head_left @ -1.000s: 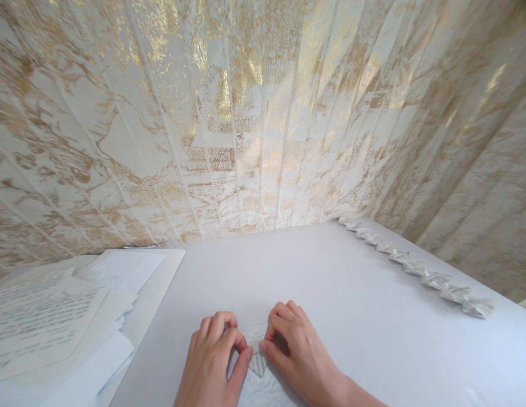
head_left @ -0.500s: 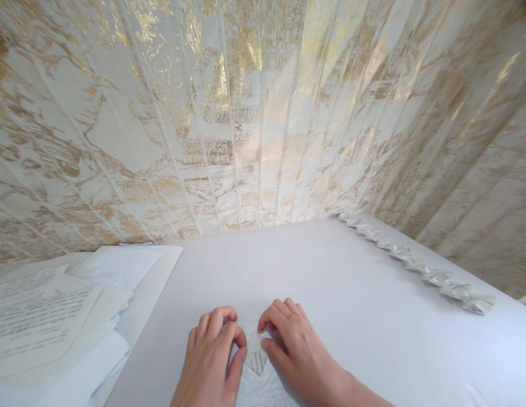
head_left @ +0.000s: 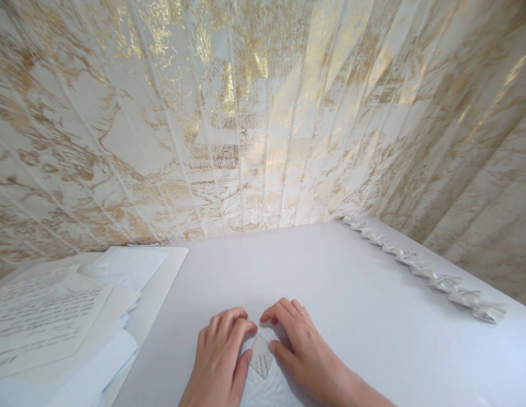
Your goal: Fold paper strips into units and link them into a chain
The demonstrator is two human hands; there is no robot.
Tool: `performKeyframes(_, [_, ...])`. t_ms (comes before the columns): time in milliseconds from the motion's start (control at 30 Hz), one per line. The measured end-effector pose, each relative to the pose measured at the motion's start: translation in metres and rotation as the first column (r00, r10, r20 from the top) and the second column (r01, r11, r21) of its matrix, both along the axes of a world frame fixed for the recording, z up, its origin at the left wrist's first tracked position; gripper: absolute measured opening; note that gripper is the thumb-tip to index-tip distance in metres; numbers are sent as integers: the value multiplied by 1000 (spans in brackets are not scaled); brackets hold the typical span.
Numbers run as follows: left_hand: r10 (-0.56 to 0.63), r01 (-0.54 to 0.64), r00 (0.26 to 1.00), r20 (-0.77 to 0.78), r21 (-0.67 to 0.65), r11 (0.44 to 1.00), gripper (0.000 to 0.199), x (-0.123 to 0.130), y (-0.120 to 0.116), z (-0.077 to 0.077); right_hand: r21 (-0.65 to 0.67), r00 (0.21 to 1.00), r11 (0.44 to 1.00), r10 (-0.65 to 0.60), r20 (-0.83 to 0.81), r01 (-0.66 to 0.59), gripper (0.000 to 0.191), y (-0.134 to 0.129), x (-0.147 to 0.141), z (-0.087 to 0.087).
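Note:
A small diamond-shaped piece of folded paper (head_left: 262,357) with lines of print lies on the table between my hands. My left hand (head_left: 224,350) is at its left, the thumb touching or very close to the left corner and the bent forefinger near the top. On the other side, my right hand (head_left: 294,342) has its thumb at the right corner and its forefinger just above the top point. Gaps show between thumb and forefinger on both hands. Beneath the folded piece is a crinkled white surface (head_left: 265,394).
Several folded paper pieces (head_left: 419,265) run in a row along the table's right edge. Printed sheets (head_left: 46,316) and blank white paper (head_left: 131,265) lie at the left. A white and gold patterned curtain (head_left: 246,141) hangs behind the white table (head_left: 352,294).
My left forefinger has moved away from the thumb toward the paper's top, and my right forefinger has lifted slightly upward. More of the folded paper shows. The whole view has shifted slightly.

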State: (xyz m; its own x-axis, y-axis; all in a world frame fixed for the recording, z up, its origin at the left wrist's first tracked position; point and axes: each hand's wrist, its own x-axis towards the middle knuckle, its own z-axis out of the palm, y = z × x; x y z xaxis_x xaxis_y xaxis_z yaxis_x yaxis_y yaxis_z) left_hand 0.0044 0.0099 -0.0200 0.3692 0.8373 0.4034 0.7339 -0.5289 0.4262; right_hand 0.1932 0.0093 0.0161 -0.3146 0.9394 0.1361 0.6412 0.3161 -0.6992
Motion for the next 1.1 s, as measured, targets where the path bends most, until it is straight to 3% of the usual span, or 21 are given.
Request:
performKeyframes(67, [-95, 101, 993, -66, 94, 990, 47, -2, 2, -6, 18, 1000, 1000, 3, -29, -2, 43, -1, 4, -4])
performKeyframes(133, [-141, 163, 978, -156, 141, 977, 51, -3, 3, -10, 39, 998, 999, 1, -60, 2, 43, -2, 6, -6])
performKeyframes(233, [-90, 114, 978, -189, 118, 986, 42, -4, 2, -4, 36, 998, 999, 3, -60, -1, 33, -2, 4, -5])
performKeyframes(367, [-157, 158, 987, 31, -12, 987, 18, -6, 0, 14, 10, 999, 999, 51, -10, -51, 30, -2, -2, -4])
performKeyframes(433, [-188, 202, 968, 165, -74, 976, 6, -7, 0, 22, 49, 995, 996, 73, -66, -70, 30, -1, -4, -9])
performKeyframes(567, [-153, 200, 948, 280, -148, 969, 8, -7, 2, 27, 152, 967, 983, 135, -214, -104, 28, 0, -4, -19])
performKeyframes(667, [-124, 163, 970, 211, -179, 970, 16, -6, 2, 23, 318, 975, 926, 221, -14, -205, 28, 1, -2, -19])
performKeyframes(800, [-135, 154, 983, 126, -151, 977, 24, -3, -1, 14, 444, 927, 845, 143, 347, -296, 20, 1, -3, -20])
performKeyframes(967, [-175, 172, 984, -21, -93, 981, 26, -6, -2, 9, 431, 911, 851, 121, 394, -299, 1, 0, -1, -23])
performKeyframes(1100, [-196, 198, 971, -137, -2, 980, 24, -13, 1, 13, 299, 880, 863, 283, 380, -407, 12, -1, 9, -8])
